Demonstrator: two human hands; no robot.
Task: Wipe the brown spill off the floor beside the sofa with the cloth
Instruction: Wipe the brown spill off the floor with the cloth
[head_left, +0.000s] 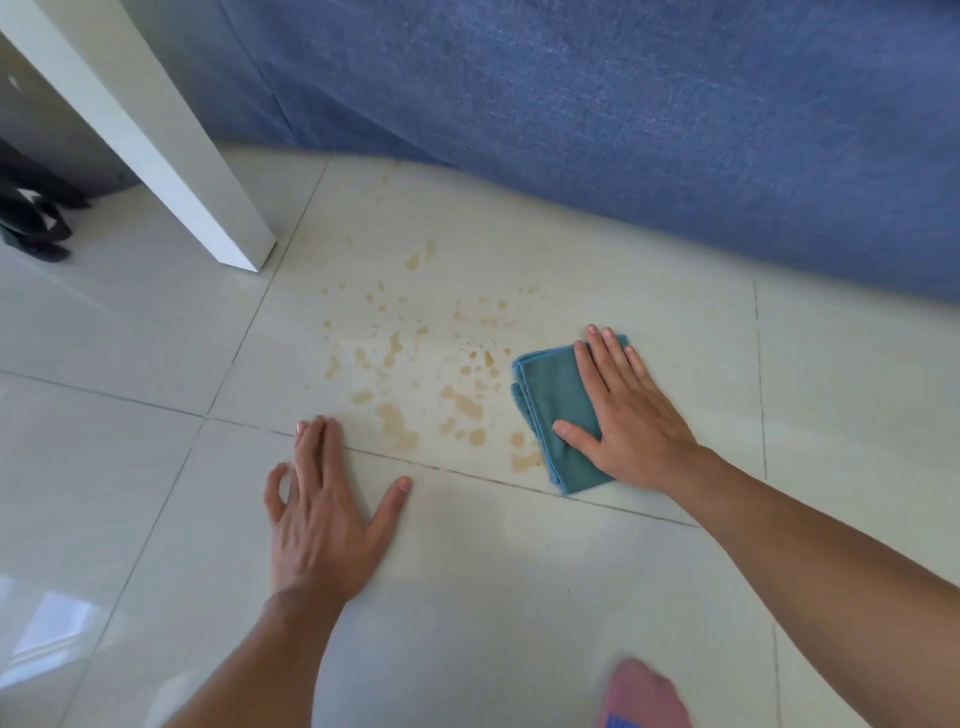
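A brown spill (410, 374) lies as many scattered drops and patches on the pale tiled floor (156, 338), in front of the blue sofa (649, 130). A folded teal cloth (550, 400) rests on the floor at the spill's right edge. My right hand (623, 415) presses flat on top of the cloth, fingers spread, covering its right half. My left hand (322, 509) lies flat on the bare tile just below the spill's left part, fingers apart, holding nothing.
A white furniture leg (171, 156) slants down to the floor at the upper left, close to the spill. Dark objects (31, 218) sit on the floor at the far left. A pink-clad knee or foot (644, 696) shows at the bottom edge.
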